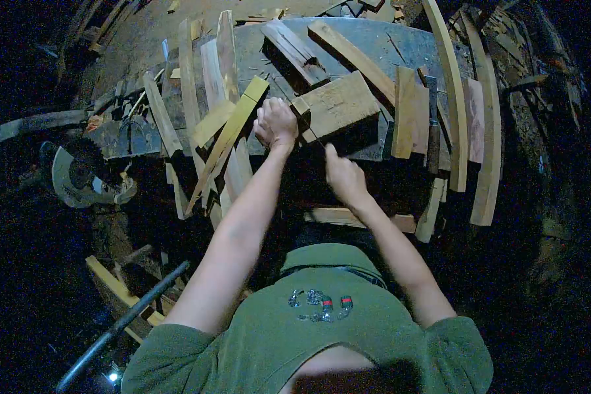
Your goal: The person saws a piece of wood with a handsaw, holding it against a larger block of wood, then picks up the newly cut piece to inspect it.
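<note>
Your left hand (276, 125) is at the near edge of the worktable (384, 44), fingers curled in, knuckles up, just left of the small wood piece (300, 105); can't tell if the fingers grip anything, the palm side is hidden. It looks placed there to steady the work side, a judgement only. Your right hand (348, 176) is closed around the near end of a thin tool (317, 138), thumb laid along it, probably to guide its angle. The tool slants far-left from that grip, past the small piece; whether it touches the wood is too fine to tell. The wood block (345, 105) lies flat right of your left hand, with the small piece at its left end; the block's width likely makes it a steady rest. A yellowish strip (243, 118) slants down on the left, far end on the table, near end past the edge, close to your left hand but apart. Far side: a split board (292, 49). Right: a dark-handled tool (433, 148) between upright-lying boards, likely within easy reach. Left, off the table: a circular saw (64, 176), apart from both hands.
</note>
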The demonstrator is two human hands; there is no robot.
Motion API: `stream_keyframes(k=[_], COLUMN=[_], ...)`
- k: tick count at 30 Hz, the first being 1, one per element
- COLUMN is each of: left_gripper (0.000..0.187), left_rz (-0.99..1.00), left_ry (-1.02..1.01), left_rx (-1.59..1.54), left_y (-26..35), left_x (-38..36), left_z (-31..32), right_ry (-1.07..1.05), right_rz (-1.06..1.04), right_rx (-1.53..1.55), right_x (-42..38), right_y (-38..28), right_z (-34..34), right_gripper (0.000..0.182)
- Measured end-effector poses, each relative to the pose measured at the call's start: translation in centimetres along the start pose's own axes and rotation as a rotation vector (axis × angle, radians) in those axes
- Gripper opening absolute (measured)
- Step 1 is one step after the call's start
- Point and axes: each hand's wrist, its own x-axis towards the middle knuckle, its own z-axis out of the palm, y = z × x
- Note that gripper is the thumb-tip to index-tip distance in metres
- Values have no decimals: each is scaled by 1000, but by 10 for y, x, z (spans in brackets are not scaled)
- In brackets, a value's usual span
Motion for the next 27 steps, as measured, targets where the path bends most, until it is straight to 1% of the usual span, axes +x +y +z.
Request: stream_keyframes(k=[3, 4, 5, 7, 9, 10, 11, 14, 16, 18, 20, 23, 25, 27], left_gripper=[19, 19, 19, 20, 20, 20, 20, 21, 21, 21, 20, 20, 20, 20], left_rz=[13, 31, 42, 30, 46, 38, 20, 29, 29, 30, 34, 5, 26, 24], left_ry=[-29, -61, -60, -78, -74, -83, -92, -80, -91, -103, -93, -91, -89, -80], left_rx=[23, 15, 10, -53, -89, -40, 7, 4, 12, 22, -7, 0, -14, -15], left_y=[3, 2, 4, 5, 3, 2, 2, 2, 6, 4, 3, 3, 4, 4], left_x=[0, 2, 2, 2, 4, 4, 2, 5, 2, 1, 3, 3, 1, 4], left_z=[-9, -11, -13, -17, -15, -11, -6, -9, -19, -21, -11, -9, -9, -8], right_ry=[-72, -22, -14, 145, 164, 169, 171, 100, 37, 57, 137, 199, 187, 108], right_rz=[44, 10, 18, -134, -107, -79, -71, -65, -21, -23, -60, -48, -45, -43], right_rx=[2, 11, 13, 36, 41, 35, 31, 67, -17, -10, 48, 24, 53, 65], right_x=[-17, -10, 5, 39, 56, 59, 52, 12, -11, 0, 29, 70, 59, 34], right_y=[2, -1, -4, -13, -24, -25, -20, -11, -2, -7, -14, -29, -23, -15], right_z=[-2, -1, 1, 5, 8, 8, 8, 1, 2, 5, 5, 16, 12, 7], right_gripper=[27, 26, 26, 21, 19, 17, 17, 18, 19, 19, 16, 15, 15, 15])
